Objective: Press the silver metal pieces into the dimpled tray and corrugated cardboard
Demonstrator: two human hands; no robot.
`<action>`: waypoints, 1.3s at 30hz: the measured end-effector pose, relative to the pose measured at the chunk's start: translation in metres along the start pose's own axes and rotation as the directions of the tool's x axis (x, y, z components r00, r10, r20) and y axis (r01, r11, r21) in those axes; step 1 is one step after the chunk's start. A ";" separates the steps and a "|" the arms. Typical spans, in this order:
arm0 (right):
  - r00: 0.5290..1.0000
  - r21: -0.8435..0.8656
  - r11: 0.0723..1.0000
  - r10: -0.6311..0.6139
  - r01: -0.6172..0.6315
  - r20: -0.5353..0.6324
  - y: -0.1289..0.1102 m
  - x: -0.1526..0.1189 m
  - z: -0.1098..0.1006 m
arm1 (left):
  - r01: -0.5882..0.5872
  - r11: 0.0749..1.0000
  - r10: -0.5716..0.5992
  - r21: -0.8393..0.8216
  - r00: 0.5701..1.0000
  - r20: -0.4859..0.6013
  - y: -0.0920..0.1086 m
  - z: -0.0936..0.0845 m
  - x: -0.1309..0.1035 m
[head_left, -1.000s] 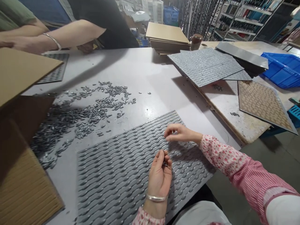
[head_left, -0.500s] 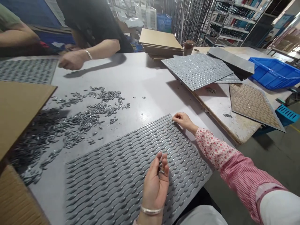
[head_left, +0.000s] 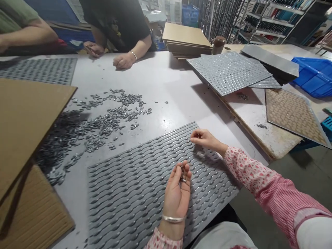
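From where I stand, the grey panel point(head_left: 129, 193) with its wavy rows of raised beads lies flat and slantwise on the white table point(head_left: 171, 86), in front of the seated person. Over it the left hand point(head_left: 177, 199) is palm up, fingers curled round a few small grey pieces point(head_left: 183, 180), a silvery bangle at the wrist. The right hand point(head_left: 204, 139) hovers at the far right part of the panel, fingertips drawn close together; I can't tell whether a piece is between them. Beyond the panel's far left edge spreads a loose pile of grey pieces point(head_left: 103, 121), with a cardboard sheet point(head_left: 33, 114) jutting near it. Across the table, a co-worker in a dark top point(head_left: 114, 24) rests a loosely closed hand point(head_left: 123, 61) on the surface. Off to the right sit stacked tan boards point(head_left: 186, 36), a brown mug point(head_left: 218, 45) and a blue crate point(head_left: 312, 77)
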State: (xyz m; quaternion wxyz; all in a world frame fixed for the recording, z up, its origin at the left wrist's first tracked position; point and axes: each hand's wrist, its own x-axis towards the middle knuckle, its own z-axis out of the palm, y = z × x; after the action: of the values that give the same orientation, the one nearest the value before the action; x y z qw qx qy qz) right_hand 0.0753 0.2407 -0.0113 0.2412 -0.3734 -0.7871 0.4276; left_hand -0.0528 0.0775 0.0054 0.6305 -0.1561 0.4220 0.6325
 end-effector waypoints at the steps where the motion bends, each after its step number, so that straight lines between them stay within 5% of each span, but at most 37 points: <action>1: 0.991 0.079 0.996 -0.055 0.045 0.120 -0.012 -0.005 0.004 | -0.017 1.000 0.017 -0.017 1.000 -0.012 -0.001 -0.001 0.002; 5: 0.919 0.163 0.969 -0.229 0.185 0.320 -0.047 -0.020 0.022 | -0.049 0.996 0.045 -0.076 0.998 -0.047 -0.001 -0.002 0.004; 11: 0.937 0.183 0.973 -0.188 0.138 0.294 -0.055 -0.015 0.042 | -0.062 0.991 0.058 -0.121 0.998 -0.031 0.005 -0.004 0.003; 17: 0.870 0.160 0.976 -0.205 0.147 0.449 -0.059 0.008 0.051 | -0.125 0.985 0.119 -0.115 0.991 -0.059 0.015 -0.009 0.005; 19: 0.891 0.142 0.982 -0.176 0.127 0.418 -0.055 0.020 0.055 | -0.146 0.982 0.137 -0.119 0.987 -0.083 0.019 -0.008 0.003; 22: 0.984 -0.050 0.998 -0.035 0.044 0.176 -0.041 0.041 0.060 | -0.123 0.981 0.106 -0.153 0.988 -0.114 0.024 -0.005 -0.001; 24: 0.999 -0.247 0.969 0.014 -0.005 0.035 -0.029 0.053 0.063 | -0.078 0.984 0.061 -0.160 0.992 -0.108 0.027 -0.004 -0.004; 31: 1.000 -0.579 0.816 0.011 -0.003 0.010 -0.010 0.064 0.073 | 0.006 0.991 -0.021 -0.136 0.994 -0.106 0.024 -0.010 -0.002; 36: 0.999 -0.524 0.852 -0.025 -0.002 -0.044 -0.016 0.058 0.071 | -0.099 0.990 0.092 -0.097 0.993 -0.077 0.020 -0.012 0.001; 39: 0.989 -0.248 0.962 -0.088 0.116 0.119 -0.030 0.042 0.061 | -0.109 0.990 0.102 -0.091 0.992 -0.075 0.018 -0.012 0.003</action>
State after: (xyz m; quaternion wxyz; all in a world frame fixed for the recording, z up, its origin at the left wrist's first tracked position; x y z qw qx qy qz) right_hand -0.0045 0.2331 -0.0146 0.1705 -0.3368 -0.8654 0.3295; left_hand -0.0741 0.0734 0.0019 0.5730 -0.1852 0.4210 0.6784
